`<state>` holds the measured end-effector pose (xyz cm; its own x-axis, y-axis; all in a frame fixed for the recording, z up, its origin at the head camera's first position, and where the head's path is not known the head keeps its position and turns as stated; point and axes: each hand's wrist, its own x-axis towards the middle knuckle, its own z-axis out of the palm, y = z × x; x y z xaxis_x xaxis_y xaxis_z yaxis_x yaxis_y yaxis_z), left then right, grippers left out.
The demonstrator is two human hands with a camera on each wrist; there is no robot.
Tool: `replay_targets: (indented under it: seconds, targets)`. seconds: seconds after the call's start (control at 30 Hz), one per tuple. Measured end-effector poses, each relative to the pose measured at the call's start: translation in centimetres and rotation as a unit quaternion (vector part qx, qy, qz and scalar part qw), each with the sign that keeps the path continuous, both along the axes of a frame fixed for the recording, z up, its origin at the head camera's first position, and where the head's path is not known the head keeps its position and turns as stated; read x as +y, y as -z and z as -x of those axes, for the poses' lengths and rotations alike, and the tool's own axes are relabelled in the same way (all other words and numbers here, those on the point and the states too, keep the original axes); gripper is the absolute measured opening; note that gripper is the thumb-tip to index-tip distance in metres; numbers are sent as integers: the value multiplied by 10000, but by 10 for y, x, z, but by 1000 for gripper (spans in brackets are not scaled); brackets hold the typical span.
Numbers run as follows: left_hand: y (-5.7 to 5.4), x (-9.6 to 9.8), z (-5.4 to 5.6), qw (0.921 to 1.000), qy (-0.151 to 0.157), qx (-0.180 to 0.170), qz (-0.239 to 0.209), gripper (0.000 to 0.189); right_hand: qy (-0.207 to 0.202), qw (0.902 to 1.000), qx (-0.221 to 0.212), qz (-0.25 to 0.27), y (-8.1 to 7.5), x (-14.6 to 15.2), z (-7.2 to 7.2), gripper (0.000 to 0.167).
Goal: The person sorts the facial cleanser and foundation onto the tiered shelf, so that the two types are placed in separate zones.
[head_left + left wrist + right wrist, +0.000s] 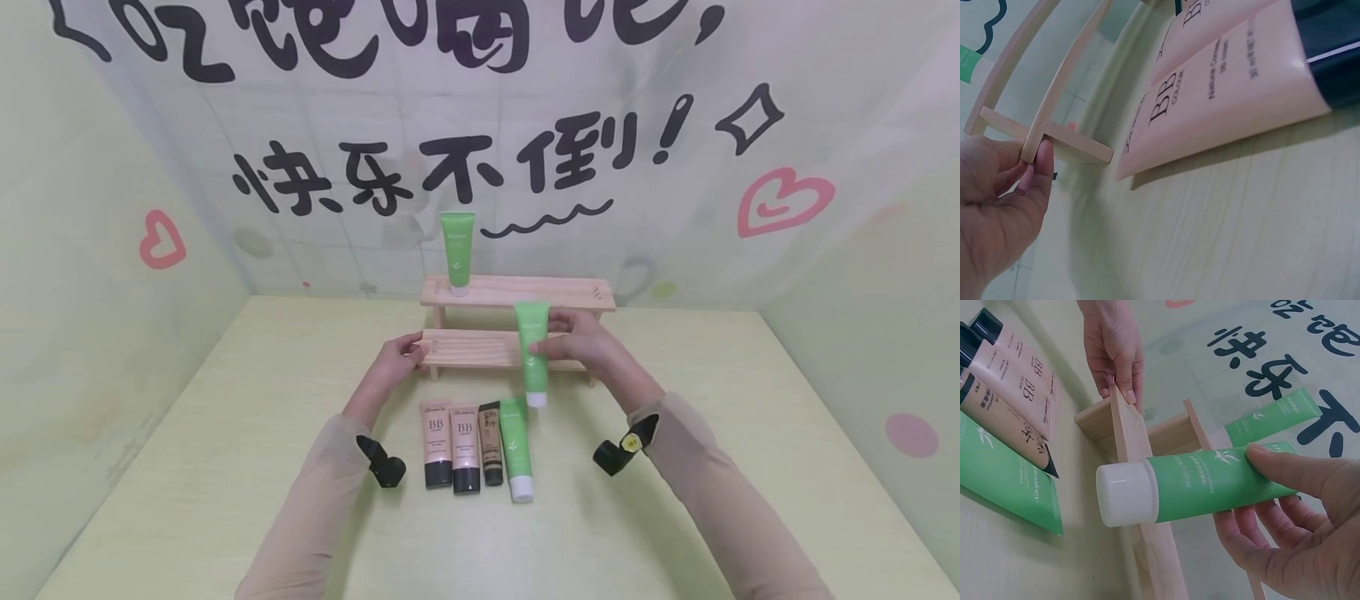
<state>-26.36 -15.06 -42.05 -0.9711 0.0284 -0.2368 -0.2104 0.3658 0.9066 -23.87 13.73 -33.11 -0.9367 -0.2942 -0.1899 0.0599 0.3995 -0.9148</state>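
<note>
A green squeeze tube (533,350) with a white cap is held by my right hand (587,343), thumb on one side and fingers on the other. It hangs cap down in front of the lower step of a two-step wooden rack (472,348). My left hand (395,364) pinches the left end of that lower step, seen closely in the left wrist view between thumb and fingers (1041,172). Another green tube (458,250) stands on its cap at the left of the upper step (525,292).
In front of the rack, side by side on the table (300,500), lie two pink BB cream tubes (437,446), a smaller tan tube (491,446) with a black cap, and a green tube (516,450). A printed cloth wall (375,242) stands behind the rack.
</note>
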Motion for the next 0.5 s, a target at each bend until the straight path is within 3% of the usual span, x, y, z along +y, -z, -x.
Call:
replay_targets:
  seconds: [0.3,0.5]
  targets:
    - [0,1,0,9999,28,14,-96,47,245,9988,430,-57,-15,-5,9,58]
    - [1,1,1,9999,40,79,-53,47,394,9984,369,-149,-28,-9,15,59]
